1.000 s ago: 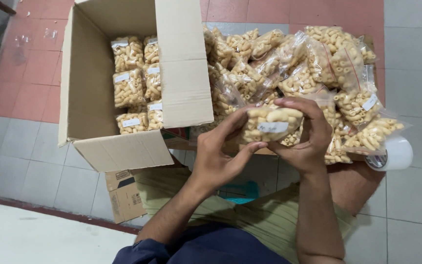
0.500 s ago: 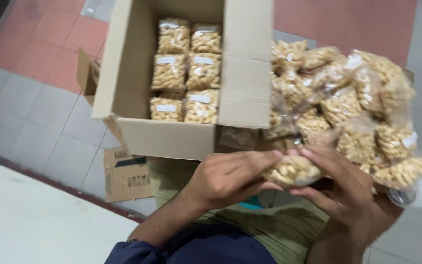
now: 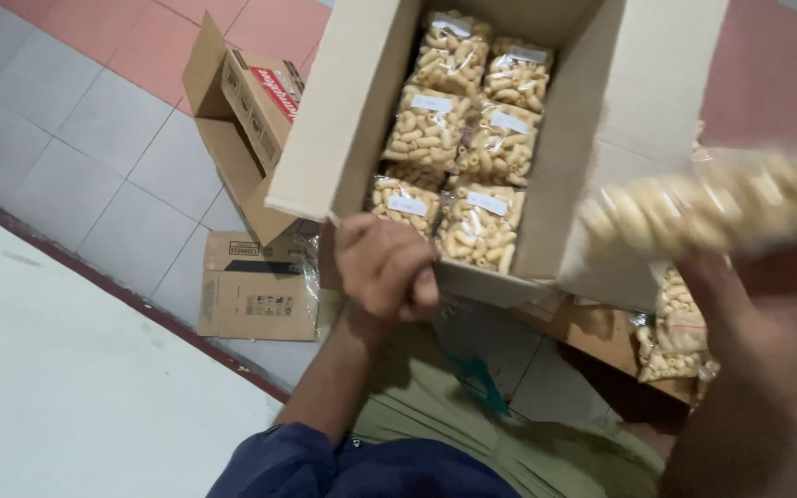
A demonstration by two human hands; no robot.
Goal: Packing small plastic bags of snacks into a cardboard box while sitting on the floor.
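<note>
1. One clear plastic packet of pale, curled snack pieces (image 3: 712, 203) was held up at the right of the view, blurred, just beside the outer right wall of the box.
2. The right hand (image 3: 749, 314) was beneath that packet with its fingers rising to it; the blur hid how tightly they gripped.
3. The left hand (image 3: 385, 267) was curled into a loose fist, holding nothing visible, at the near edge of the large open brown cardboard box (image 3: 325, 120).
4. Six matching packets with small white labels (image 3: 458, 138) lay in the box in two columns of three; part of another showed between them.
5. More packets (image 3: 671, 332) were heaped low on the right, uncountable.
6. Two smaller cardboard cartons were left of the box: one open and tilted (image 3: 242, 111), one flattened on the grey floor tiles (image 3: 255, 290).
</note>
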